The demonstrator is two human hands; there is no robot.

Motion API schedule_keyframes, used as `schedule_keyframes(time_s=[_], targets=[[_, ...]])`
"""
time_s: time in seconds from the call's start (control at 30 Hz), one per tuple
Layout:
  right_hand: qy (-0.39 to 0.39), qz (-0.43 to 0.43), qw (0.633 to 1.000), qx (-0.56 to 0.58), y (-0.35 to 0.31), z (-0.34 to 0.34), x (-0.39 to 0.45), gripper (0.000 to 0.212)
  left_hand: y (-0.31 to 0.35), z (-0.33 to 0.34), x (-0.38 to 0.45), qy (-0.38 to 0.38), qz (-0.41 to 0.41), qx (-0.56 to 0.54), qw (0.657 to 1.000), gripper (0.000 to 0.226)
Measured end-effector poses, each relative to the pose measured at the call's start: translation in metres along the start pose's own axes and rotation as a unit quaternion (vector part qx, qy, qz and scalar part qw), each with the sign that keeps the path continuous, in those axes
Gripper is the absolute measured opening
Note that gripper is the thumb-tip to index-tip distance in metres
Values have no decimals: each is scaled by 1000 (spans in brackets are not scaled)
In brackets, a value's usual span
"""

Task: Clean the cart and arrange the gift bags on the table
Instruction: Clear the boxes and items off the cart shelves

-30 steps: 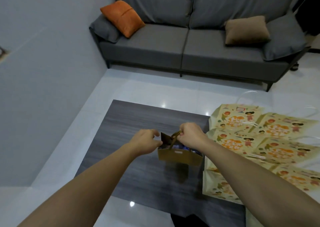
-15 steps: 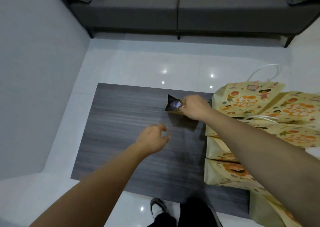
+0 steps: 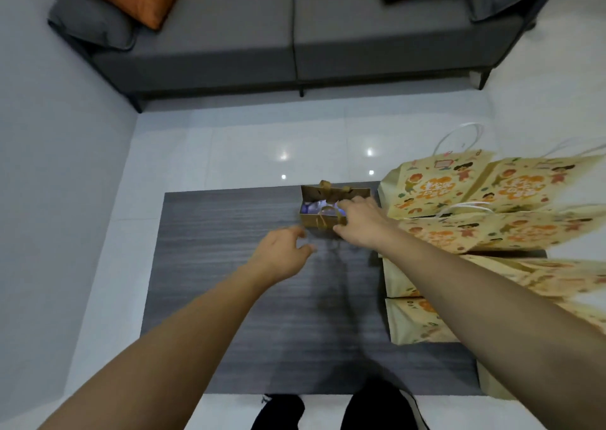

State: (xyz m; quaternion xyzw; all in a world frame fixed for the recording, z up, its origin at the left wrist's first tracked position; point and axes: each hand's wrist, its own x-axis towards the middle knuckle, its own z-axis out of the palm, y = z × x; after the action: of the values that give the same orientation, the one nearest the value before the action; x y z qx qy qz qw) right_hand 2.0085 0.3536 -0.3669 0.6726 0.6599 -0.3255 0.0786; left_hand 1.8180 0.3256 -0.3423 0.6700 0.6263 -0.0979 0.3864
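Both my arms are reaching forward and down. My left hand (image 3: 282, 252) is hovering with its fingers loosely curled, holding nothing. My right hand (image 3: 359, 221) is stretching further out, fingers bent down and thumb tucked low.

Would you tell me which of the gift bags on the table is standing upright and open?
The small brown gift bag at the table's far edge, under the right hand; the yellow cartoon-printed bags all lie flat.

A plain brown bag (image 3: 323, 223) on the dark wood-grain table (image 3: 229, 265), beside yellow cartoon-printed bags (image 3: 492, 232).
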Motion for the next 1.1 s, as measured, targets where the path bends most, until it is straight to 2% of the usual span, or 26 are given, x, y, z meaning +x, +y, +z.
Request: schedule_keyframes(time_s=[0.13, 0.3, 0.4, 0.5, 0.67, 0.8, 1.0, 1.1], targets=[[45, 39, 998, 28, -8, 6, -49, 55, 15, -16, -8, 11, 81, 26, 996, 34], [127, 96, 986, 54, -14, 5, -120, 53, 35, -31, -33, 23, 177, 72, 981, 33], [180, 145, 970, 69, -17, 7, -174, 56, 53, -34, -56, 42, 248, 95, 963, 30], [226, 212, 947, 90, -11, 22, -232, 62, 82, -19, -83, 33, 303, 120, 945, 39], [279, 315, 899, 122, 14, 52, -340, 64, 148, 25, -145, 10, 423, 193, 885, 48], [336, 379, 846, 166, 41, 72, -425, 66, 199, 63, -211, -7, 508, 239, 827, 50], [418, 427, 772, 214, 89, 115, -539, 64, 273, 145, -307, -12, 598, 311, 739, 49], [432, 466, 736, 234, 120, 151, -606, 64, 312, 210, -355, -27, 622, 325, 712, 48]])
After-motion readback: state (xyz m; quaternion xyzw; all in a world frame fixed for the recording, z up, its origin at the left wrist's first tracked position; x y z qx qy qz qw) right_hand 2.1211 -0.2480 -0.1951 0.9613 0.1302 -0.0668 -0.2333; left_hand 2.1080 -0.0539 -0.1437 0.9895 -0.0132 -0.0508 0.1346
